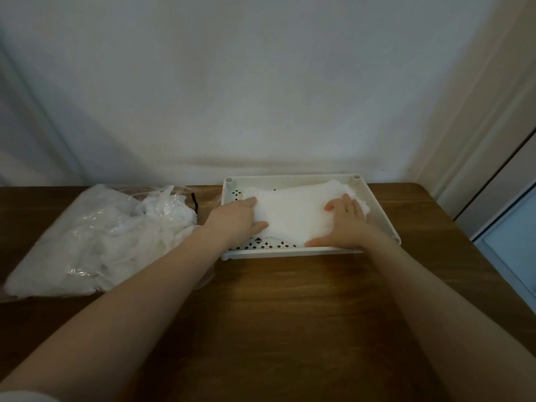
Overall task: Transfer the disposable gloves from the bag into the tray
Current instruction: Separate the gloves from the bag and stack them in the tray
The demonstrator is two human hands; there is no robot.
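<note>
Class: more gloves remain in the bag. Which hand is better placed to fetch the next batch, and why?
Probably the left hand: it rests at the left edge of the tray, nearest the bag. The right hand presses the glove stack on the far side.

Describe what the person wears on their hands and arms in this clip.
Both forearms are bare, with no gloves or watch. The right hand carries a thin ring on one finger. The left hand shows no jewellery. A pale sleeve edge appears at the bottom left corner, high on the left arm.

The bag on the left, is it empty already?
Not empty. The clear bag still bulges with white gloves inside, lying beside the tray.
</note>
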